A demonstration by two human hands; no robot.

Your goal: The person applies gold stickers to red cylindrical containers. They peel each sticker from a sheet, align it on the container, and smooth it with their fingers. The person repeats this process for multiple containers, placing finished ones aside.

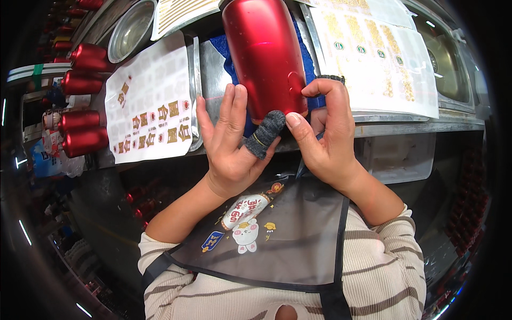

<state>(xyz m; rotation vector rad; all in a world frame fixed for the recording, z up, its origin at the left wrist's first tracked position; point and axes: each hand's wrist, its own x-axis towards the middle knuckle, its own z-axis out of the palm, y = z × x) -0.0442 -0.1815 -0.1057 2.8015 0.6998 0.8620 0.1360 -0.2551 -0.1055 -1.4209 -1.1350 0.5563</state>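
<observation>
A glossy red bottle lies on a blue cloth, its near end toward me. My left hand is at the bottle's lower left, fingers stretched and spread. A grey knitted finger sleeve covers one of its digits, whose tip is at the bottle's near end. My right hand is on the other side, with the index finger bent against the bottle and the thumb near its end. Thumb and index are apart, and I see nothing between them. Another dark sleeve shows on a right finger, and the remaining right fingers are partly hidden.
On the left lies a white decal sheet with gold and brown characters. Another sheet with gold patterns covers the right side. A metal bowl and several red bottles stand at left. A clear plastic bin sits below the table edge.
</observation>
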